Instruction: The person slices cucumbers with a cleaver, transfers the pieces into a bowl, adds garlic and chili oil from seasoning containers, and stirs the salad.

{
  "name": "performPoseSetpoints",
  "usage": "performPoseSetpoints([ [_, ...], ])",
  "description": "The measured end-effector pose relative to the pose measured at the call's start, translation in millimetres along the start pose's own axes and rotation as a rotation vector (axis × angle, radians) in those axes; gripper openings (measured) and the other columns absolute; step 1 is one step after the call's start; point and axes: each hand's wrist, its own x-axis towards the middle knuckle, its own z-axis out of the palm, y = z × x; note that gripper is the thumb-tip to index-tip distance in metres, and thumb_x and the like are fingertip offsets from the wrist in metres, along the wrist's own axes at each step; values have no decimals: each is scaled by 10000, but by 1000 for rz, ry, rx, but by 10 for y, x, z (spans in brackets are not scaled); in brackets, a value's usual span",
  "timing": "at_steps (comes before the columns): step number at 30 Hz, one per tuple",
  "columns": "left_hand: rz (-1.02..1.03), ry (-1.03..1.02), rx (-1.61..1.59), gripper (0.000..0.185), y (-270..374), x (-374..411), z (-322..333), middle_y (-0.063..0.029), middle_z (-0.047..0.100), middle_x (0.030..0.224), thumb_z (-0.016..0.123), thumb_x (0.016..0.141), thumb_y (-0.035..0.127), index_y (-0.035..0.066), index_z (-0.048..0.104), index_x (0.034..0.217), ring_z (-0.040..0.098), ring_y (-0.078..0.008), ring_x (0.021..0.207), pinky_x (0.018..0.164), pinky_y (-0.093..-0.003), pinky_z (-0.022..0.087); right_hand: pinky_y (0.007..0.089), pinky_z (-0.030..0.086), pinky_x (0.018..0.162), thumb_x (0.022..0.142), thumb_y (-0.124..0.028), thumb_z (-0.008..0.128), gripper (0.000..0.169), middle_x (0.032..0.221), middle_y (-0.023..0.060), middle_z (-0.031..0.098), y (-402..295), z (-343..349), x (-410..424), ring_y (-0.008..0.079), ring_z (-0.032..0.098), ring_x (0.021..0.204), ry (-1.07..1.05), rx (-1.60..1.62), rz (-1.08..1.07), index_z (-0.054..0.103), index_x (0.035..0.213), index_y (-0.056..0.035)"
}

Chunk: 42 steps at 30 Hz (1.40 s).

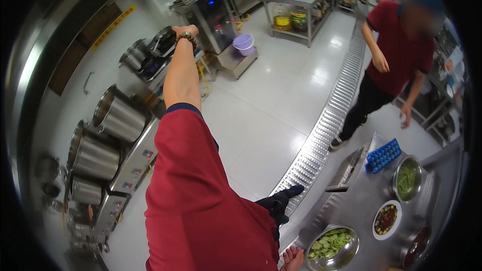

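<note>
My left hand (185, 30) is at the end of my outstretched arm, with a beaded bracelet at the wrist. In the picture it overlaps the edge of a black pan (164, 41) on the left-hand stove; whether it touches the pan cannot be made out, and its fingers are mostly hidden. At the bottom, my right hand (293, 259) shows loosely curled fingers with nothing visible in them. Right beside it stands a steel bowl (352, 250) of sliced green vegetable (329, 243) on a steel worktable (352, 210).
Tall stockpots (122, 118) line the left burners. A purple bucket (244, 44) sits on a low steel stand. A metal drain grate (325, 120) crosses the floor. A co-worker (401, 45) stands at right. The worktable bears a blue egg tray (384, 156), green beans (406, 180) and a white plate (377, 229).
</note>
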Motion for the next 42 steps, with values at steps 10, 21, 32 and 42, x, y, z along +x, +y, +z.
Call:
performPoseSetpoints([
  [10,130,-490,724,943,-3131,-780,-1499,-200,627,1057,761,688,223,71,255,1469,656,-295,872,745,-408,565,408,538,787,1012,-358,459,448,1136,189,631,-46,35,-66,305,641,953,0,-146,-61,502,1243,23],
  [21,-537,-1151,944,415,-5231,-3270,-2931,-160,704,821,671,728,150,-21,654,1106,672,-227,724,698,-387,539,369,518,731,992,-391,484,465,1035,137,649,545,82,405,273,611,817,2,-694,-243,524,1192,26],
  [32,-729,-1470,1198,446,-5343,-2721,-3360,-137,632,725,670,763,-40,-36,510,1180,612,-194,572,492,-315,509,310,539,717,1037,-378,397,441,1027,128,642,2028,273,-1061,187,643,843,378,131,-59,546,1187,8],
  [42,-704,-2083,1085,452,-5097,-4453,-2847,-122,656,925,679,813,31,-24,503,1226,628,-178,763,677,-297,544,303,475,863,1015,-422,443,489,986,131,696,3215,657,-1608,183,630,927,698,254,-99,610,1150,17],
])
